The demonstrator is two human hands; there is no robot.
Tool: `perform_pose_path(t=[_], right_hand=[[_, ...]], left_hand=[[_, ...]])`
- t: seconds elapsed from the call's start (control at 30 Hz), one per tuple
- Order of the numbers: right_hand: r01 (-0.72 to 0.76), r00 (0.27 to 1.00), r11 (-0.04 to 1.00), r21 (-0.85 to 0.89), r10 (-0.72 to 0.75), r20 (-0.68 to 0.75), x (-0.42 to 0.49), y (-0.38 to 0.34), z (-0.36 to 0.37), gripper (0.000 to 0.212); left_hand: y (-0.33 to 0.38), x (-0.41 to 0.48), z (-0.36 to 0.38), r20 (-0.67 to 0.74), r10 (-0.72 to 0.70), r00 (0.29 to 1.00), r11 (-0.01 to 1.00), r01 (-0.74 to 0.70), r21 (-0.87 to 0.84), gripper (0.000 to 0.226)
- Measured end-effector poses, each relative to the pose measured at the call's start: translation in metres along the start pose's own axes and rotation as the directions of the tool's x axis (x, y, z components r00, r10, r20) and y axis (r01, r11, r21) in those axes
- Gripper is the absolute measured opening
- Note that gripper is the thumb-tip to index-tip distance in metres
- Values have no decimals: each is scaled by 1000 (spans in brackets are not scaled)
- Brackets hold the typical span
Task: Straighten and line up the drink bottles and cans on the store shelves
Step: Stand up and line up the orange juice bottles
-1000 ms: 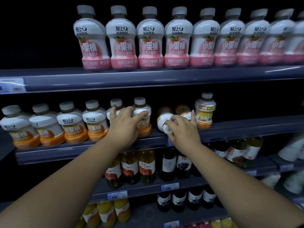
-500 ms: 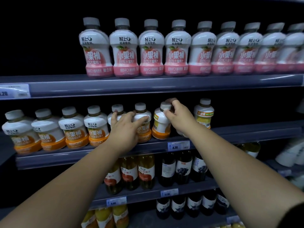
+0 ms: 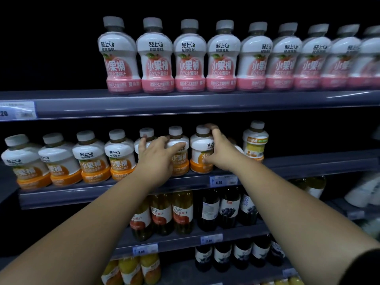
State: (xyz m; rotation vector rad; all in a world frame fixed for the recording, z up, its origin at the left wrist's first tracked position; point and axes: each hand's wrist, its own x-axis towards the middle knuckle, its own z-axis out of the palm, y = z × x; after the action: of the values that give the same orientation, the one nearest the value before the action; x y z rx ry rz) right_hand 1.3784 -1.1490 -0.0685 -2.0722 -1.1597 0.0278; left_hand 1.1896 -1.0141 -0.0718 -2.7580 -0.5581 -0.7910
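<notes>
Dark store shelving, dim light, black back wall. The top shelf (image 3: 185, 103) carries a straight row of pink-label bottles (image 3: 189, 58), all upright with grey caps and labels facing out. The middle shelf (image 3: 82, 194) carries a row of orange-label bottles (image 3: 90, 157) with white shoulders and pale caps, all upright. The four at the left sit forward near the edge and the next ones stand a little further back. The left hand (image 3: 158, 155) lies against the fifth and sixth bottles of this row. Its fingers are spread apart and nearly straight, fingertips on the fifth bottle's shoulder and thumb across the sixth. The right hand (image 3: 223, 151) grips the end bottle (image 3: 200, 149), seventh in the orange row, from its right side. The thumb presses on the front label and the fingers curl up behind the cap. This bottle stands upright on the shelf, just beside the sixth. A yellow-label bottle (image 3: 255, 140) stands apart to the right on the same shelf. A price tag (image 3: 223, 180) reading 4.20 sits on the shelf edge below the right hand. The next shelf down holds apple juice bottles (image 3: 162, 214) beside dark grape juice bottles (image 3: 228, 208). The print on the lowest shelf's bottles is too blurred to read.
</notes>
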Motion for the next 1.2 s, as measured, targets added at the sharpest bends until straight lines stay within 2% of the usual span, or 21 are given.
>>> perform_pose_path(t=[0.1,0.2,0.27,0.43,0.53,0.7,0.83,0.87,1.0,1.13,1.2], right_hand=[[17,1000,1000,16,-17,-4,-5,8,14,114],[22,984,997,-78,-35,-173,-8,8,25,120],[25,970,994,-109,-51,-236,-7,9,29,121],[45,978,998,-54,-55,-201,-6,14,32,120],[49,981,999,-15,-51,-186,-6,18,33,114],[54,991,995,81,-43,-130,-2,24,26,97],[84,975,987,136,-53,-217,1,28,10,70],[80,973,990,116,-52,-226,2,28,5,69],[114,988,990,87,-104,-113,-3,28,-11,76],[221,942,964,-146,-250,-224,-31,42,-25,58],[167,925,952,-255,-241,-294,-48,54,-26,51]], left_hand=[[-1,-1,0,-2,2,1000,1000,-2,-9,66],[-2,-4,1,2,26,1000,1000,-26,-3,67],[-2,-5,3,9,38,999,999,-38,-5,68],[-3,-7,5,-48,6,999,993,-12,-119,61],[0,-8,6,-116,-32,993,982,9,-190,55],[5,-4,5,-166,-42,985,979,7,-203,53],[11,6,-1,-160,-77,984,985,49,-168,52],[14,10,-2,-163,-69,984,988,45,-145,53],[26,28,-6,-183,4,983,996,-21,-92,56],[42,43,-2,-101,69,992,997,-71,-11,60],[50,48,3,-40,57,998,998,-58,-4,62]])
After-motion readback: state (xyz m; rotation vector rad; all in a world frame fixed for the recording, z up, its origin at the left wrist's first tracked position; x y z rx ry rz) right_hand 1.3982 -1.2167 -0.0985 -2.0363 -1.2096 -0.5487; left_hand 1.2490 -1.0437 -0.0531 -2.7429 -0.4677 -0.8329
